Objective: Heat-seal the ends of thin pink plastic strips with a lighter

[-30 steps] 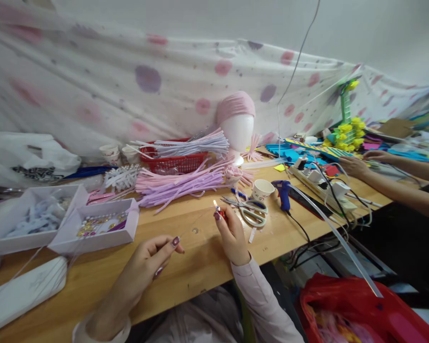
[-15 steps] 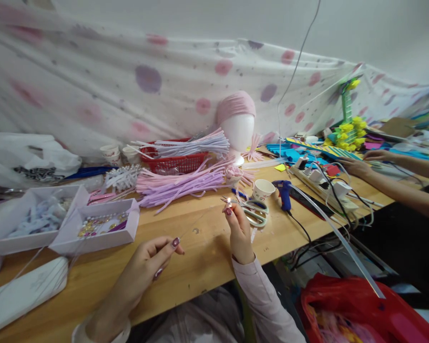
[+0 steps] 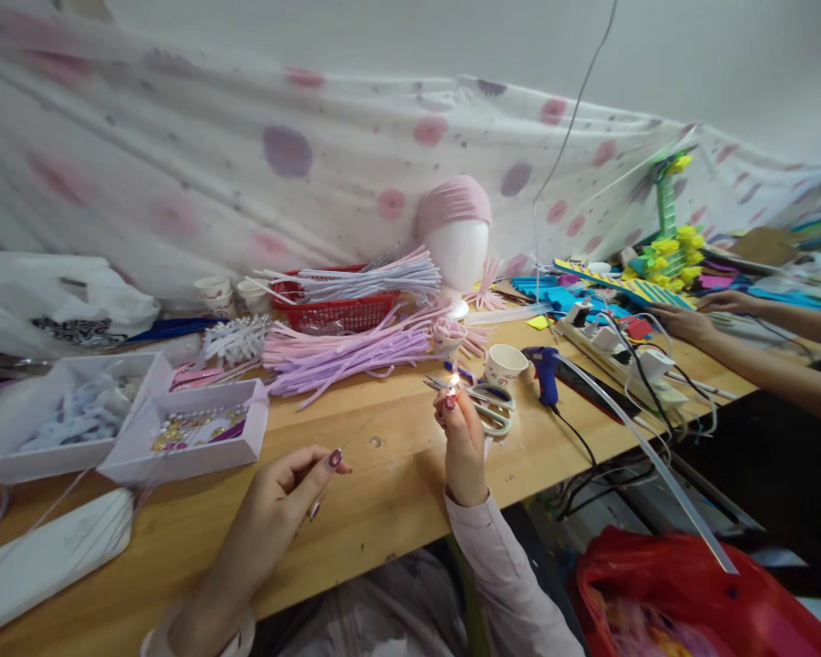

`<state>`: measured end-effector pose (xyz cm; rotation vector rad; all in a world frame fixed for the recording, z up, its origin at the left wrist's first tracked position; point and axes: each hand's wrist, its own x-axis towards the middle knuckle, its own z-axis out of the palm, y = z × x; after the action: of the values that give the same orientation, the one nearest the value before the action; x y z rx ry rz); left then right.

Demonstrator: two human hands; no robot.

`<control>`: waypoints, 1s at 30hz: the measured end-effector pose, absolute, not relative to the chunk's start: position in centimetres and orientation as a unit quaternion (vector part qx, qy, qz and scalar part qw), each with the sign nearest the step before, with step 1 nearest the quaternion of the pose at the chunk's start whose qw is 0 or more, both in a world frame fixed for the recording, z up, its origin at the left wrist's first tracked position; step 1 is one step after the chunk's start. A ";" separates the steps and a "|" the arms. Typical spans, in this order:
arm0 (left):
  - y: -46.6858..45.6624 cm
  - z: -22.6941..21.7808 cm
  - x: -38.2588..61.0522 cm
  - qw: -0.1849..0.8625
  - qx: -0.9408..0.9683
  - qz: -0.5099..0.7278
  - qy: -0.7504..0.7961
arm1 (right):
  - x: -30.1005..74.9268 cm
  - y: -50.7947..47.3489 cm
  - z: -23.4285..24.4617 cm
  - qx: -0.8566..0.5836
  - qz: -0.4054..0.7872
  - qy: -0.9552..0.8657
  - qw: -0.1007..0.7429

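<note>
Flame, small and orange-white, now sits farther toward three o'clock, widening its gap from your left hand, fingers pinched on a faint clear thread. Your right hand closes its fingers round a mostly hidden lighter near the grey-handled metal scissors.

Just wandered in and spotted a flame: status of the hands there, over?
Right hand closed on lit lighter, mostly hidden. Left hand pinched, away from flame. Scissors lie close behind right hand.
</note>
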<state>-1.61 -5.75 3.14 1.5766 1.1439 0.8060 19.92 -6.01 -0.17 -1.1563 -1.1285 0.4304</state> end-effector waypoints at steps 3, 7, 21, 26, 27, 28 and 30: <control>-5.8 3.2 -1.7 0.471 0.653 0.351 0.478 | 19.3 -6.3 0.1 -0.497 0.200 -0.522 0.663; -6.0 3.4 -1.5 0.445 0.664 0.355 0.485 | 19.1 -6.6 0.4 -0.509 0.197 -0.579 0.606; -6.1 3.4 -1.1 0.376 0.677 0.373 0.511 | 18.9 -6.6 0.8 -0.537 0.140 -0.651 0.518; -5.9 3.7 -2.1 0.332 0.682 0.390 0.523 | 19.2 -6.4 0.6 -0.539 0.135 -0.663 0.502; -5.7 3.7 -2.8 0.299 0.674 0.404 0.542 | 19.2 -6.3 0.6 -0.539 0.134 -0.665 0.499; -5.5 3.8 -3.6 0.252 0.661 0.419 0.569 | 19.2 -6.3 0.6 -0.539 0.132 -0.668 0.495; -5.2 4.1 -5.8 0.129 0.631 0.429 0.633 | 19.3 -6.2 0.7 -0.540 0.125 -0.672 0.491</control>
<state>-5.76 -5.16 4.10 1.8339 1.8408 1.2475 19.30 -6.25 0.67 -1.3111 -1.6322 0.3033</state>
